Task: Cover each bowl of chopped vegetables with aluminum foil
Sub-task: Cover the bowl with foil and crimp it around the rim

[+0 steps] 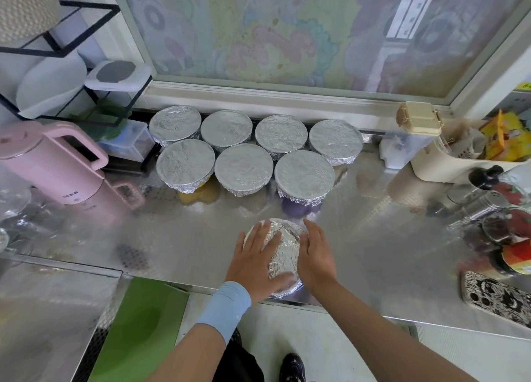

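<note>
Here the foil-topped bowl (284, 246) sits at the near edge of the counter (373, 238), squarely between both hands. The left hand (258, 255) lies flat across its top, fingers spread; the right hand (314, 252) presses straight fingers against its right side. Seven covered bowls (244, 167) stand beyond.

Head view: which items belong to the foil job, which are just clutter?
Job: front bowl, foil-wrapped; left hand and right hand pressing on it; seven covered bowls behind.
Clutter: pink kettle, phone, shaker, beige bin.
</note>
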Tool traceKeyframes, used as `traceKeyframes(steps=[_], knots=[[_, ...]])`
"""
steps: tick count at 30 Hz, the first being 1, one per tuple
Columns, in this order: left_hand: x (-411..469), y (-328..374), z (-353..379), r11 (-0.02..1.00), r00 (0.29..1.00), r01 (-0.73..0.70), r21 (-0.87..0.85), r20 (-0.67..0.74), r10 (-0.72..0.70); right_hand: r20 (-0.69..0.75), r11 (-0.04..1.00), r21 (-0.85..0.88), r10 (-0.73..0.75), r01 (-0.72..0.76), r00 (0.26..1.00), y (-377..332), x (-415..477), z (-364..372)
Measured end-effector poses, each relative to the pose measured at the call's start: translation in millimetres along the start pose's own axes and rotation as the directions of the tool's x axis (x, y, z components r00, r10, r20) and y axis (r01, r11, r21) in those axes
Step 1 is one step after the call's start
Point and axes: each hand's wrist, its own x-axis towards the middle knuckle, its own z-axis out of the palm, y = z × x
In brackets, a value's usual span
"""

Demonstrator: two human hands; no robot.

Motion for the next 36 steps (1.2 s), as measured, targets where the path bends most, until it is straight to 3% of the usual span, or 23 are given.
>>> traceKeyframes(steps=[4,7,12,15,19,23,26,28,30,33,36], knots=[[-3.3,5.5,-1.9,0.994,0.997,-0.046,0.097,0.061,0.04,-0.057,0.98,-0.012,0.198,-0.199,0.979,3.4,-3.9,4.4],[-4.6,10.5,-2.2,0.993,0.998,-0.043,0.113,0.056,0.037,-0.043,0.975,-0.088,0.199,-0.202,0.979,4.4,1.9,0.1],[-3.7,17.5,0.9,0.988,0.989,-0.136,0.072,0.066,0.132,0.036,0.975,0.006,0.22,-0.22,0.975,7.8,9.4,-13.6],[-2.3,23.6,2.8,0.987,0.99,-0.125,0.097,0.084,0.117,0.093,0.967,0.088,0.233,-0.241,0.968,9.0,8.3,-12.8],[-2.1,28.6,7.0,0.997,0.996,-0.023,0.077,0.086,0.016,0.177,0.862,0.368,0.304,-0.349,0.936,1.9,20.7,-4.6],[-4.5,37.8,7.1,0.991,0.989,0.127,0.03,0.075,-0.129,0.171,0.766,0.471,0.406,-0.436,0.898,-0.5,36.2,-1.9],[3.1,33.6,-8.6,0.977,0.977,0.191,-0.098,-0.073,-0.198,0.043,0.752,0.404,0.554,-0.522,0.831,1.8,30.7,-8.4],[14.3,16.8,-19.4,0.966,0.955,0.229,-0.124,-0.165,-0.248,0.085,0.74,0.262,0.621,-0.619,0.779,2.6,19.6,-10.5],[24.1,-0.5,-24.1,0.941,0.952,0.262,-0.215,-0.103,-0.288,0.192,0.695,0.233,0.653,-0.681,0.732,0.6,8.9,-7.0],[27.0,-9.1,-24.5,0.867,0.938,0.329,-0.373,0.028,-0.344,0.25,0.708,0.328,0.574,-0.626,0.78,-3.8,7.5,-3.2],[16.8,-7.1,-26.0,0.851,0.881,0.458,-0.256,0.006,-0.473,0.179,0.792,0.353,0.466,-0.499,0.866,-7.0,25.2,-7.4]])
